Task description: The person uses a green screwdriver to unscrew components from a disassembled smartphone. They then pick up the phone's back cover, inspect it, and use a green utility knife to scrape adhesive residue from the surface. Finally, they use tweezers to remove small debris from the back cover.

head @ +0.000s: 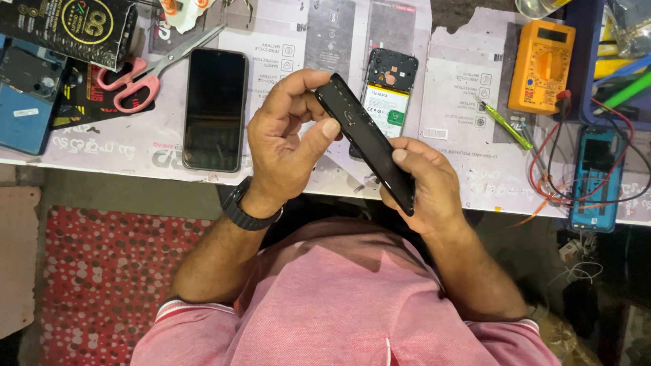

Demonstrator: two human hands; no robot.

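Observation:
Both my hands hold a black phone back cover [366, 139] tilted on edge above the table's front edge. My left hand [285, 146] pinches its upper end with thumb and fingers; a dark watch sits on that wrist. My right hand [427, 186] grips its lower end, thumb on the face. Just behind the cover lies an opened phone [388, 91] with its battery and circuit board showing. A black phone [215, 108], screen dark, lies flat to the left of my left hand.
Pink-handled scissors [146, 74] lie at the back left beside a black box [68, 27] and blue phone parts [27, 95]. An orange multimeter [542, 64] with red and black leads, a green screwdriver [503, 123] and a blue phone frame [597, 176] are at right.

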